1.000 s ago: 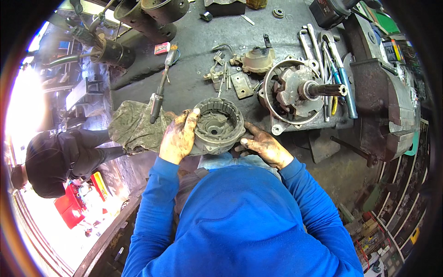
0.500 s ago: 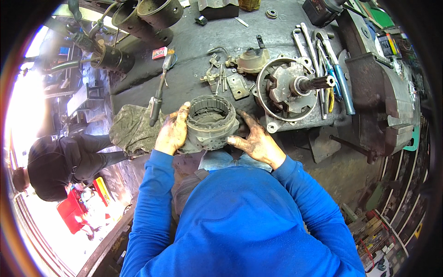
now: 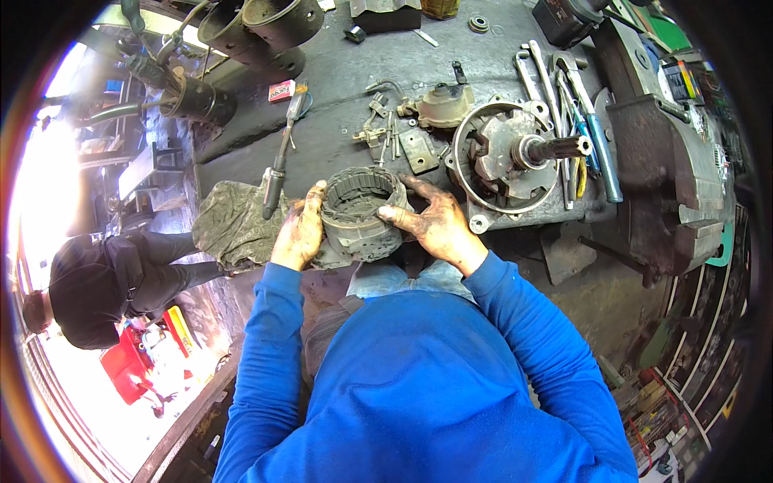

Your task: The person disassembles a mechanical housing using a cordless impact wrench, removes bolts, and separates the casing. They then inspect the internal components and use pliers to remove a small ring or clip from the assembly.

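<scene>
A grimy grey alternator housing with the slotted stator ring inside stands open side up at the bench's near edge. My left hand grips its left side, fingers along the wall. On the right, my right hand wraps round it, the thumb on the near rim and the fingers behind. Both hands are blackened with grease. Just right of them lies the other alternator half, with its claw-pole rotor and a splined shaft pointing right. A crumpled dark green cloth lies beside my left hand.
A dark-handled rod tool rests against the cloth. Beyond the housing are small bolts, a metal plate and a rounded cover. Wrenches and a blue-handled tool lie right, before a large vise. A person in black bends at left.
The housing has shifted slightly left and turned a little in my hands. My right hand has moved left, its thumb now higher on the rim.
</scene>
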Motion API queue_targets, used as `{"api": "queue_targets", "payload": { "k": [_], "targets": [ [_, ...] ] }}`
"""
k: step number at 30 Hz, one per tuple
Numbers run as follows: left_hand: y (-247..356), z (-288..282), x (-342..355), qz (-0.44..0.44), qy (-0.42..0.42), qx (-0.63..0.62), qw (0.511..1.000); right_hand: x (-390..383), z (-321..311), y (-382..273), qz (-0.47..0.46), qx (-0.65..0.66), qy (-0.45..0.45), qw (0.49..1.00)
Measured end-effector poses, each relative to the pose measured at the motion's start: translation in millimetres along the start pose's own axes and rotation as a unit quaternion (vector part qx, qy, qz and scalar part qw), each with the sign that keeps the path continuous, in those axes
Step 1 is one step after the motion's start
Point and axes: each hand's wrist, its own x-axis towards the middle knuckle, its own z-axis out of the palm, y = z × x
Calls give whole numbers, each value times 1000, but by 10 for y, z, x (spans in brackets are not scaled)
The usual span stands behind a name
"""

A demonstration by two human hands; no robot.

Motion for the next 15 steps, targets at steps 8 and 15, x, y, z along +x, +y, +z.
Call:
{"api": "queue_targets", "payload": {
  "k": [8, 15],
  "targets": [
    [-170, -34, 26, 10, -13, -18, 1000, 5, 30, 67, -14, 34, 26, 999],
    [-183, -59, 30, -32, -32, -28, 999, 35, 63, 110, -4, 73, 29, 997]
  ]
}}
